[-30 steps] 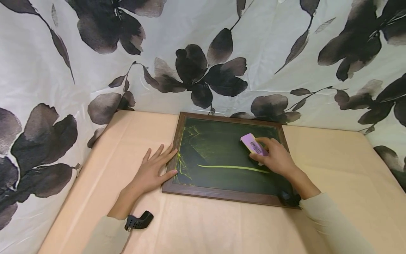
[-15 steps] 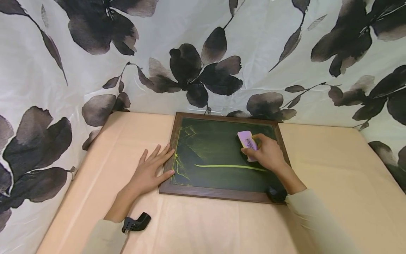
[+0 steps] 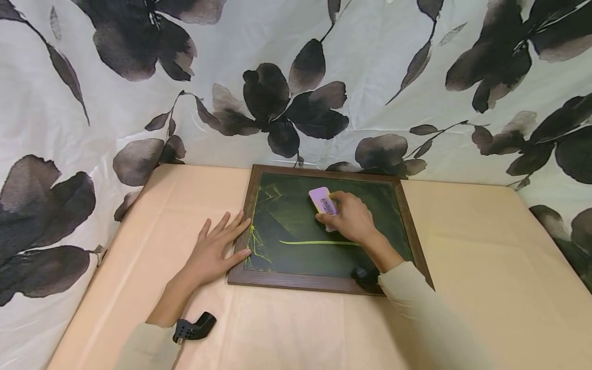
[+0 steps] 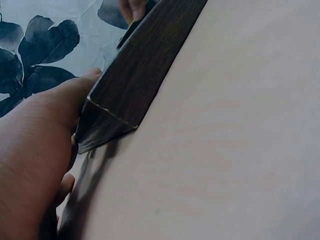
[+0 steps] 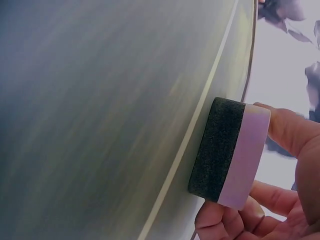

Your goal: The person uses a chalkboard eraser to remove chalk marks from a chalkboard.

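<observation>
**Lilac eraser [image 3: 323, 200] now farther left over the chalkboard [image 3: 296, 263]**

It lies near the board's middle, just on the far side of the yellow line [image 3: 319, 243], gripped between thumb and fingers of the right hand [image 3: 353, 218]; the line runs out of sight under that hand. Fingers spread, the left hand [image 3: 210, 257] rests on the wooden frame [image 3: 296, 280] at its left side. Pale surface [image 3: 282, 329] lies underneath.

A dropped wrist could smear the line; too light a left hand could let the board skid under a sideways push. The right wrist view shows the dark pad [image 5: 217, 150], hidden from the head view; whether it touches, I cannot tell. The left wrist view adds the frame's thick corner.
</observation>
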Tool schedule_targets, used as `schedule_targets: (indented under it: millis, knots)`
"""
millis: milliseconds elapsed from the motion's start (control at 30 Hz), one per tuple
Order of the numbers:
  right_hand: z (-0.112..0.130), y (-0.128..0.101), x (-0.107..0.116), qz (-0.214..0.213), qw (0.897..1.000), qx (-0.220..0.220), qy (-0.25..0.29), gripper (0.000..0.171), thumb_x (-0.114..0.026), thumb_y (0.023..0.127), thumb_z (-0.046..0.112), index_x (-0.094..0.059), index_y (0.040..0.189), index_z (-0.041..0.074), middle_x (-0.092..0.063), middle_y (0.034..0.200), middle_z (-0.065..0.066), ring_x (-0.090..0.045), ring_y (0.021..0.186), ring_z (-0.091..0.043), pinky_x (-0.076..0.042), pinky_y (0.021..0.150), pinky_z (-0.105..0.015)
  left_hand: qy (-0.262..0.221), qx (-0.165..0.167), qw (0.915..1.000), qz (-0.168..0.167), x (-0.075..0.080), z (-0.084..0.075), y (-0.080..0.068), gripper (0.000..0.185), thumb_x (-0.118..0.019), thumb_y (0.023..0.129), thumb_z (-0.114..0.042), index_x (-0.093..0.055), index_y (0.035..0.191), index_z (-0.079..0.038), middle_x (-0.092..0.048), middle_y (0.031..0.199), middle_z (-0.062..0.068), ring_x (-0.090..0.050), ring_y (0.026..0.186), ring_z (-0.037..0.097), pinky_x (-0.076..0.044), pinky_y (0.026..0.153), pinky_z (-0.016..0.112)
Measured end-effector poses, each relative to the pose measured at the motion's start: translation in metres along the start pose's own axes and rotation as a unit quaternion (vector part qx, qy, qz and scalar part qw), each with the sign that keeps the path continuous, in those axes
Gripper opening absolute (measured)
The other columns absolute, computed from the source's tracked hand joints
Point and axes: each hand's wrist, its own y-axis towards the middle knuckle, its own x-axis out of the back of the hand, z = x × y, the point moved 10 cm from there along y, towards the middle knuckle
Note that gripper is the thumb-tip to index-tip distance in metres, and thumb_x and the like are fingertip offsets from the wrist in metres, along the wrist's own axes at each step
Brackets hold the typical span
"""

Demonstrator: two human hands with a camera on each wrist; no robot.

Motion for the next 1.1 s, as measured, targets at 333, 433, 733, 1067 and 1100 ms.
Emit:
schedule_targets:
  millis: [333, 433, 733, 1067, 1100]
  knots:
    - [0.061, 0.012, -0.032, 0.017, 0.999, 0.041, -0.020, 0.067, -0.073, 0.080, 0.045, -0.056, 0.133, 0.007, -0.059, 0.100, -0.008, -0.056, 0.078, -0.021, -0.045, 0.057, -0.036, 0.002, -0.011, 0.9999, -0.011, 0.004, -0.002, 0.000, 0.068, -0.054, 0.092, -0.053, -0.035, 0.150, -0.021, -0.026, 0.156, 0.002, -0.016, 0.143, 0.031, 0.000, 0.110, 0.060]
    - [0.074, 0.012, -0.038, 0.022, 0.998, 0.051, -0.025, 0.066, -0.074, 0.080, 0.045, -0.056, 0.133, 0.009, -0.057, 0.098, -0.006, -0.055, 0.075, -0.019, -0.045, 0.057, -0.036, 0.002, -0.013, 0.9999, -0.010, 0.003, -0.003, 0.001, 0.068, -0.053, 0.093, -0.053, -0.034, 0.151, -0.022, -0.025, 0.156, 0.002, -0.016, 0.143, 0.031, -0.001, 0.110, 0.060]
    - [0.104, 0.005, -0.055, 0.060, 0.992, 0.110, -0.030, 0.064, -0.076, 0.079, 0.040, -0.056, 0.132, 0.011, -0.053, 0.093, -0.003, -0.052, 0.070, -0.015, -0.043, 0.052, -0.030, 0.001, -0.008, 0.9999, -0.010, 0.003, -0.002, -0.001, 0.068, -0.053, 0.093, -0.053, -0.035, 0.150, -0.021, -0.025, 0.156, 0.001, -0.017, 0.143, 0.031, 0.000, 0.111, 0.060]
    - [0.093, -0.008, -0.027, 0.044, 0.986, 0.139, -0.074, 0.062, -0.078, 0.078, 0.036, -0.060, 0.131, 0.010, -0.052, 0.090, -0.001, -0.050, 0.071, -0.015, -0.043, 0.053, -0.030, 0.002, -0.010, 0.9998, -0.015, 0.002, -0.002, -0.003, 0.067, -0.053, 0.093, -0.052, -0.036, 0.150, -0.021, -0.027, 0.155, 0.002, -0.018, 0.143, 0.032, -0.002, 0.110, 0.060]
    - [0.087, -0.010, -0.021, 0.040, 0.987, 0.138, -0.077, 0.062, -0.078, 0.078, 0.036, -0.060, 0.131, 0.010, -0.052, 0.091, -0.002, -0.050, 0.071, -0.015, -0.043, 0.053, -0.030, 0.004, -0.010, 0.9998, -0.016, 0.003, -0.002, -0.003, 0.067, -0.053, 0.093, -0.052, -0.036, 0.150, -0.021, -0.027, 0.155, 0.002, -0.018, 0.143, 0.032, -0.002, 0.110, 0.060]
